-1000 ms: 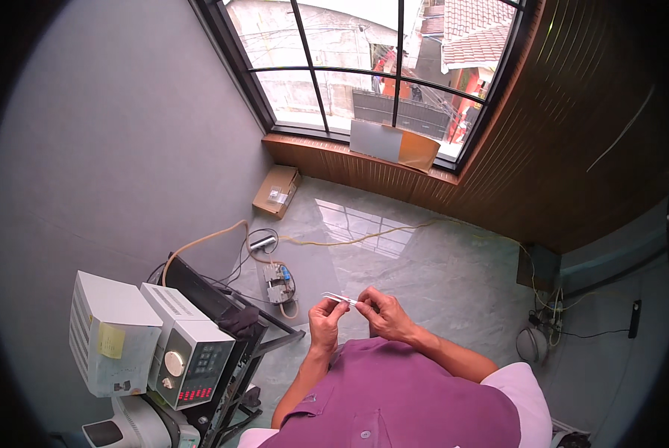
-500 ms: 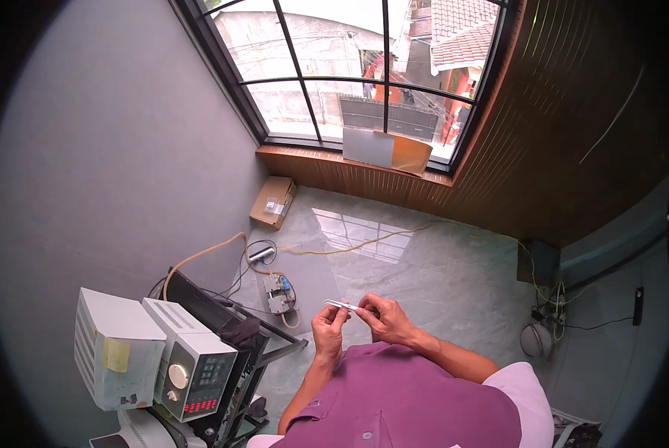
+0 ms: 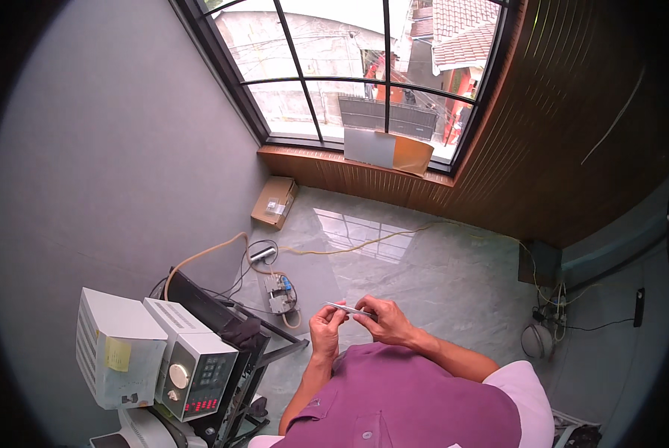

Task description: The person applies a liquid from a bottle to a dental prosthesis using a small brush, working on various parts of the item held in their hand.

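My left hand (image 3: 326,330) pinches a slim metal tool (image 3: 349,308) with a fine bent tip, probably tweezers, toward the tip end. My right hand (image 3: 386,324), just right of it, grips the same tool farther along, fingers curled around it. Both are held close together in front of my purple-clad body, above the grey floor. Whether anything tiny sits between my left fingertips is too small to tell.
At left, stacked instruments (image 3: 200,373) with red digits stand by a black metal frame. Beyond are a fixture with hoses and cables (image 3: 278,295), a cardboard box (image 3: 273,201), the window and wood panelling (image 3: 543,134). Cables and a round device (image 3: 534,340) lie at right.
The view has shifted slightly, with the room sitting lower in the picture than a second ago. The tool has tilted and turned a little; both my hands still hold it.
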`<state>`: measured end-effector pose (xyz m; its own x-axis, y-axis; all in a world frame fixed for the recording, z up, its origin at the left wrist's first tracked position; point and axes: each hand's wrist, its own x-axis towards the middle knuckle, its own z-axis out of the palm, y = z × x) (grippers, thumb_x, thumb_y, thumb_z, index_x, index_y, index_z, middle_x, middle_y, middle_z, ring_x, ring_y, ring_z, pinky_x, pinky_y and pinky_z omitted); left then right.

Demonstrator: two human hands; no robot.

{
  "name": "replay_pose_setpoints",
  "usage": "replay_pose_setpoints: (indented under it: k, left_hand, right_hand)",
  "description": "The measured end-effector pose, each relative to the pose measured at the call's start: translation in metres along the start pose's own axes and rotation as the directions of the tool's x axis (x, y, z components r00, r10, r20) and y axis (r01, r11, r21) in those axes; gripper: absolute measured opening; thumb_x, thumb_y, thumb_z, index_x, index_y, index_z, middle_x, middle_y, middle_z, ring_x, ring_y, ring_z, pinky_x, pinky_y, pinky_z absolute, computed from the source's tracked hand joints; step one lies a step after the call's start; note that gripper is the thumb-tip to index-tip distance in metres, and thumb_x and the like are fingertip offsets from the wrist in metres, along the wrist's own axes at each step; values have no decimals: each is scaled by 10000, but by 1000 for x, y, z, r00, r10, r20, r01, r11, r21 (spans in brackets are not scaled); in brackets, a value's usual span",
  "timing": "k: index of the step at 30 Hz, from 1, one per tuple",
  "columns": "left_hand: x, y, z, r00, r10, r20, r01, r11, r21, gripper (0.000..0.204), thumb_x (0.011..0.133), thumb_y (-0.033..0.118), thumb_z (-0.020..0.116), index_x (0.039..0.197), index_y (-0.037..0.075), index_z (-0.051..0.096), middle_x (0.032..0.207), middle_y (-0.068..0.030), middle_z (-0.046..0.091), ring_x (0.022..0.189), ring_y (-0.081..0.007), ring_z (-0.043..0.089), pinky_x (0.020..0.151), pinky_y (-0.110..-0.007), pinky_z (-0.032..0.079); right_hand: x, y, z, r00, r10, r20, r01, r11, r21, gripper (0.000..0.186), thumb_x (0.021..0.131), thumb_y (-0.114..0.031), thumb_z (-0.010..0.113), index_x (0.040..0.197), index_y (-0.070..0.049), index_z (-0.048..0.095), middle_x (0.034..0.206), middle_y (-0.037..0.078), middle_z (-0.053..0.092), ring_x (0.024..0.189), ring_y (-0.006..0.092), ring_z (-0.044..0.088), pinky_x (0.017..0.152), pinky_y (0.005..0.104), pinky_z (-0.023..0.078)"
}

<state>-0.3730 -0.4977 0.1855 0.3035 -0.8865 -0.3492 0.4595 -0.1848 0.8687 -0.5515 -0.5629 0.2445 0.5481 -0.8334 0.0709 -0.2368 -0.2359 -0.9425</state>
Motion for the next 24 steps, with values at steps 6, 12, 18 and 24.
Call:
replay_pose_setpoints:
  k: [6, 12, 18, 24]
  left_hand:
    - [0, 10, 8, 1000, 7, -16, -4, 978, 209, 173, 969, 106, 719, 1052, -44, 742, 916, -92, 769, 817, -110, 690, 778, -247, 534]
    - [-1, 3, 13, 985, 162, -51, -126, 897, 424, 196, 967, 157, 736, 950, -37, 761, 801, -74, 775, 703, -91, 693, 672, -245, 534]
    - [-2, 6, 21, 956, 291, -48, -209, 785, 583, 197, 947, 182, 759, 913, -11, 775, 760, -47, 772, 627, -60, 663, 585, -240, 504]
    - [-4, 8, 24, 955, 297, -15, -225, 754, 617, 177, 979, 149, 703, 940, -10, 770, 771, -33, 765, 587, -56, 607, 564, -245, 478]
  right_hand:
    - [1, 2, -1, 997, -60, -42, 59, 998, -34, 152, 944, -146, 717, 987, -18, 649, 838, 157, 680, 736, 320, 679, 643, 423, 508]
    - [1, 6, -3, 994, -96, -49, 92, 992, -81, 144, 935, -132, 717, 966, -11, 645, 835, 164, 663, 750, 346, 670, 650, 431, 507]
    - [-1, 4, -6, 995, -83, -53, 78, 993, -86, 138, 926, -119, 720, 970, -11, 647, 844, 163, 670, 755, 350, 671, 658, 435, 510]
    - [-1, 4, -6, 998, -50, -43, 47, 997, -66, 139, 927, -116, 721, 988, -12, 652, 862, 162, 686, 768, 342, 684, 672, 413, 524]
